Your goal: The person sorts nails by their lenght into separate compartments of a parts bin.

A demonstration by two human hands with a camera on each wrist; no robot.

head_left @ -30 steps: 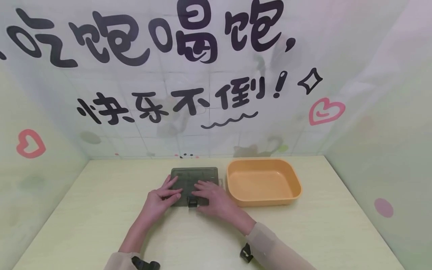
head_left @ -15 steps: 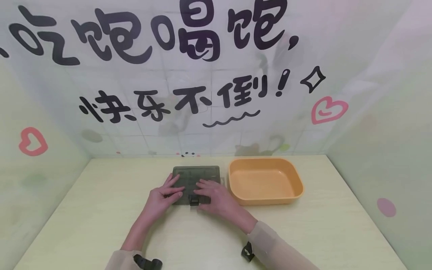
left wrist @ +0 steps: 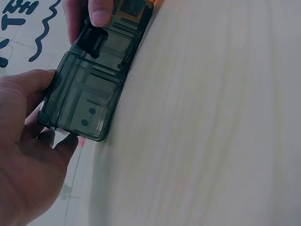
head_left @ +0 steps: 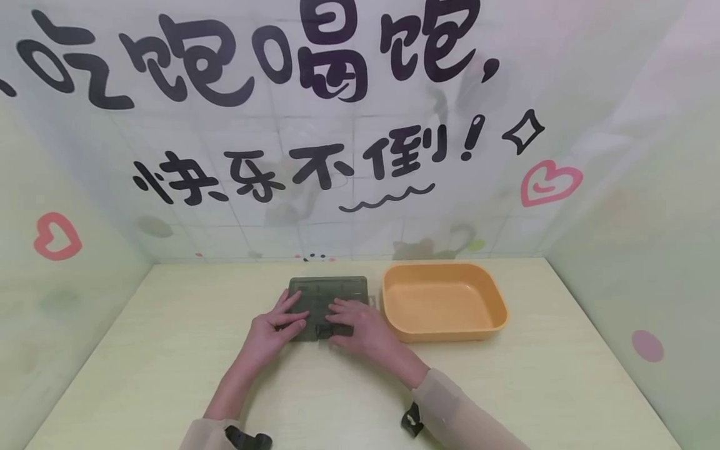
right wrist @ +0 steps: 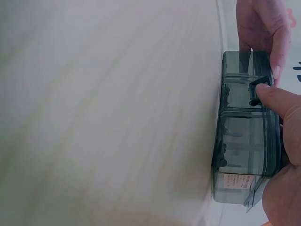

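A dark translucent plastic compartment box [head_left: 317,299] stands closed-lidded near the back of the table. My left hand [head_left: 269,334] holds its left end, with the thumb on the lid and other fingertips at the end wall in the left wrist view. Over the box's right half lies my right hand [head_left: 362,325], fingers extended across the lid. Its thumb presses the black front latch [right wrist: 257,92]. A clear clip [right wrist: 255,194] sticks out at the right end, near a small printed label [right wrist: 238,181]. In the right wrist view, the thumb and palm mostly hide the right fingers.
An orange plastic tub [head_left: 444,306] stands just right of the box. The pale wooden table [head_left: 315,400] meets a printed backdrop [head_left: 253,231] behind and at both sides. Black wrist mounts [head_left: 247,439] show near the sleeves.
My right thumb has come onto the front latch, which showed jutting out earlier and now sits lower and partly covered. The whole view shifts slightly; the left hand stays on the box.
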